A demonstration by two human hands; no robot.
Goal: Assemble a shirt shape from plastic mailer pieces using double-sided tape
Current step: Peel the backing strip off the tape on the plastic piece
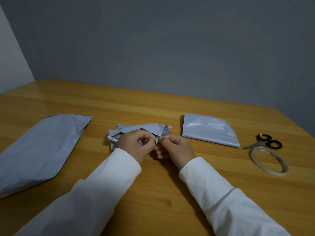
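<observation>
A crumpled grey mailer piece (pixel 150 129) lies at the table's middle, partly hidden behind my hands. My left hand (pixel 136 145) and my right hand (pixel 173 148) meet just in front of it, fingertips pinched together on a small white strip of tape (pixel 156 140). A large grey mailer piece (pixel 39 150) lies flat at the left. A folded grey mailer piece (pixel 209 130) rests at the right. The roll of double-sided tape (pixel 269 161) lies flat at the far right, apart from both hands.
Black-handled scissors (pixel 265 143) lie shut just behind the tape roll. The wooden table (pixel 153 193) meets a grey wall at its far edge. White sleeves cover both forearms.
</observation>
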